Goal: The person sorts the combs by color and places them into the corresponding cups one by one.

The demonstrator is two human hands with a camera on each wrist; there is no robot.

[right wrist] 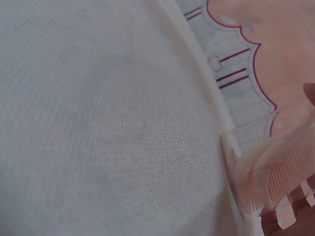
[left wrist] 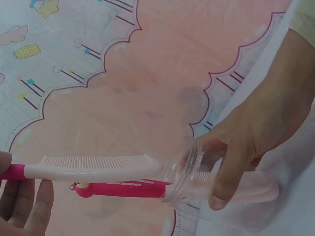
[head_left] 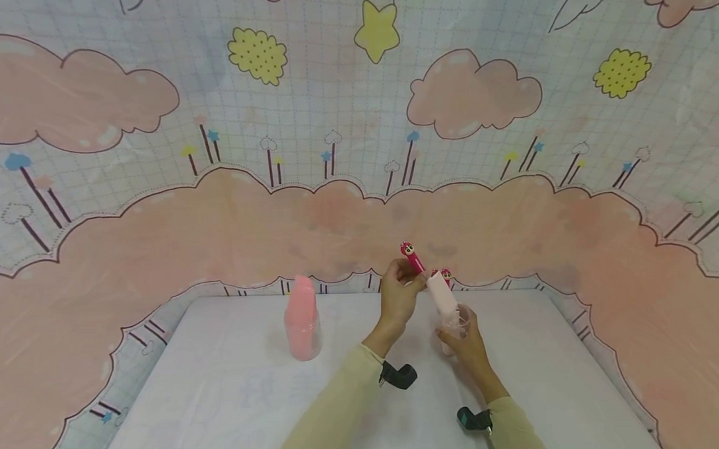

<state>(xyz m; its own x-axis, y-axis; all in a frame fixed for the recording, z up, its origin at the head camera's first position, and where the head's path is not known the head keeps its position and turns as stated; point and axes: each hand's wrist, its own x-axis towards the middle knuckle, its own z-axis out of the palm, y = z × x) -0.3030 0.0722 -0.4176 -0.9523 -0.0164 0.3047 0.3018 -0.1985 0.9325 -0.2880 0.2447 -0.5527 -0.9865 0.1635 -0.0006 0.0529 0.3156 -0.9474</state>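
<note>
Comb (left wrist: 93, 166): pale pink, fine-toothed, with a magenta handle; lifted above the table's far middle, teeth up in the left wrist view, tip just at the mouth of the cup.
Clear cup (left wrist: 184, 172): transparent plastic, ribbed near the rim, tipped on its side in the left wrist view; holds a second pale comb (left wrist: 246, 186) and a magenta-handled one (left wrist: 123, 188) poking out of the mouth.
Handle tops (head_left: 407, 249): small cartoon faces on red ends, seen from the head camera above the hands.
Left hand (head_left: 398, 296): fingers curled, pinching the magenta handle of the lifted comb.
Right hand (head_left: 467, 339): wrapped round the clear cup from below, thumb across its wall; grip tight, though the fingers are possibly partly hidden behind the cup.
Pink cup (head_left: 302, 319): upright on the table to the left of the hands, well apart, filled with something pink; contents too soft to name.
Table (head_left: 235, 400): white cloth cover, woven texture plain in the right wrist view.
Backdrop (head_left: 474, 95): cartoon cloth with pink clouds, yellow stars and a checked pale ground, rising behind and round the table.
Sleeves (head_left: 336, 410): pale yellow, a black wrist mount on each arm.
</note>
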